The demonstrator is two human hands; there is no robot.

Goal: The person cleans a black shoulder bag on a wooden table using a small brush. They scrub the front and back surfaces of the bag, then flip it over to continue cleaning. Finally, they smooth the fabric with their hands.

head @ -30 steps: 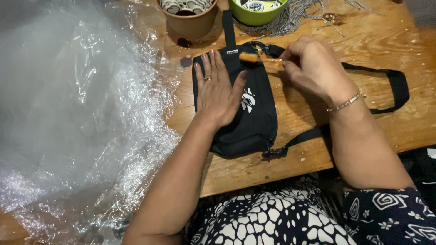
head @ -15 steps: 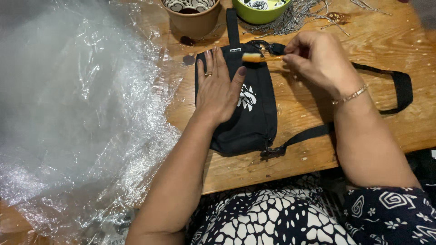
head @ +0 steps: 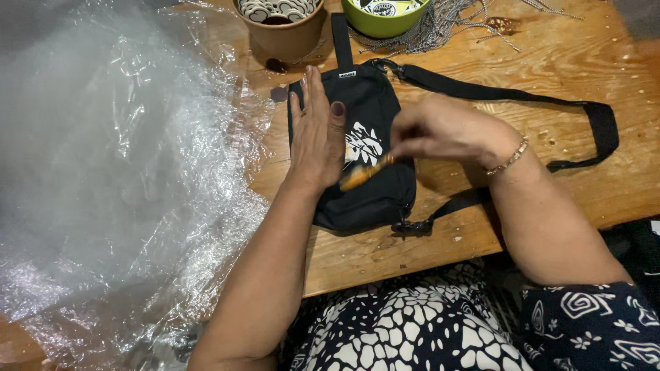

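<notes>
A small black pouch bag [head: 375, 196] with a white print and a long black strap [head: 598, 127] lies on the wooden table [head: 550, 69]. My left hand [head: 316, 134] lies flat on the bag's left half, fingers pointing away from me. My right hand [head: 440, 130] hovers over the bag's right side, blurred with motion. It grips a thin orange-brown stick-like object [head: 364, 173] whose tip points down-left over the bag's front.
A large sheet of clear crinkled plastic [head: 117, 178] covers the left side. A brown cup [head: 278, 24] and a green bowl [head: 388, 14] stand at the far edge, with grey cord [head: 440, 24] beside them. The table's near edge runs just above my lap.
My right hand has moved from the bag's top end toward me, over its middle, carrying the orange object. My left hand has stayed flat on the bag.
</notes>
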